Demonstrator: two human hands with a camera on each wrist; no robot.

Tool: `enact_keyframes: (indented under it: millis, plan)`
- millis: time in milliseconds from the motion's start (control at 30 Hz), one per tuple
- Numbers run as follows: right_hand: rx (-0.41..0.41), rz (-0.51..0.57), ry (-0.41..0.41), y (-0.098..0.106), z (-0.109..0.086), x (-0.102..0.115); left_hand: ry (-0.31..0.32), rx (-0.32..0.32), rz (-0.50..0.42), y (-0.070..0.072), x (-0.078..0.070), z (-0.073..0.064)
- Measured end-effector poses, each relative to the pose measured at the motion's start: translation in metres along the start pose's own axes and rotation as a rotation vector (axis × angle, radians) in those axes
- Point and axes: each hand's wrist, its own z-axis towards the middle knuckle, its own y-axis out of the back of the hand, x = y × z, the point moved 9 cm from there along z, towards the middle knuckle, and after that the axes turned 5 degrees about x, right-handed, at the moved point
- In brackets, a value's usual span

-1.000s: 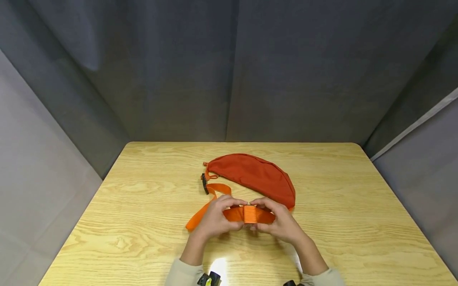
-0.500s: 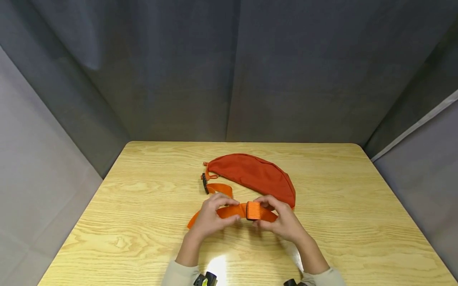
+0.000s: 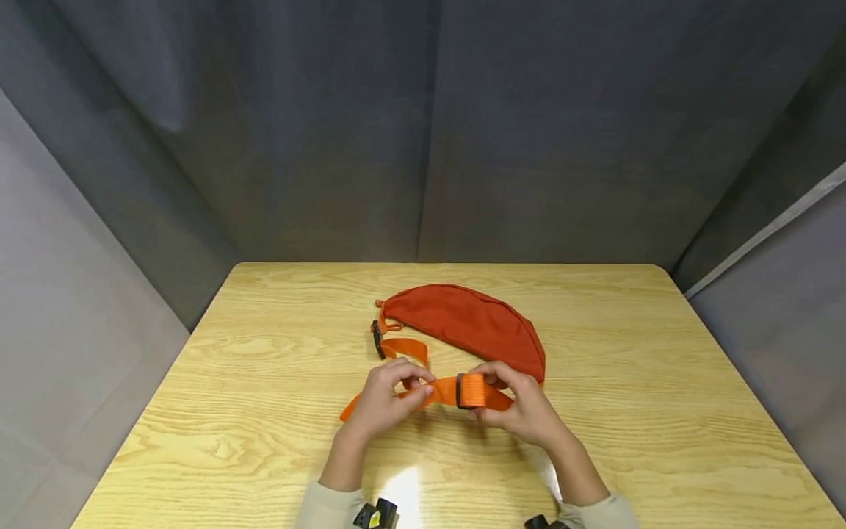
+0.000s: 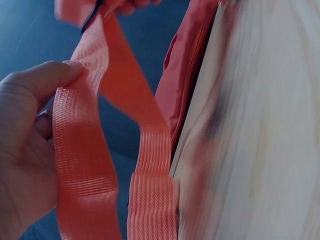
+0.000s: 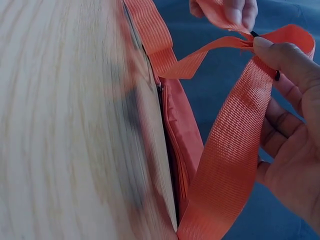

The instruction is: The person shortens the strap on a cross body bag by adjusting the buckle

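An orange webbing strap (image 3: 446,391) is stretched between both hands, close above the table front of a red waist bag (image 3: 463,323). Thumb and fingers of my left hand (image 3: 382,400) pinch the strap left of a black slider buckle (image 3: 459,391). At the slider, my right hand (image 3: 518,405) grips the looped webbing, its thumb below and fingers above. The right wrist view shows that thumb against the strap (image 5: 230,145) beside the slider. The black side-release buckle (image 3: 377,339) lies by the bag's left tip.
The bag and the rest of the strap lie on a light wood table (image 3: 231,345). Dark grey curtains (image 3: 330,147) hang behind the table's far edge, with paler panels (image 3: 79,294) at the sides.
My left hand has drawn left from the slider and its spread fingers have come together on the strap. The slider has shifted slightly right and turned, showing its black frame.
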Motion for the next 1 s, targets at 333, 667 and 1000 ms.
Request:
enact_keyframes:
  millis: [333,667,1000]
  plan:
    - [-0.003,0.041,0.025,0.003,0.002,0.008,0.052,0.035,-0.089,0.002,0.005,0.001]
    - [0.025,0.036,-0.012,-0.002,0.004,0.007,0.015,0.039,-0.032,-0.009,-0.005,0.012]
    - [0.000,0.018,0.009,0.008,0.009,0.037,0.063,0.080,-0.083,-0.003,0.004,0.007]
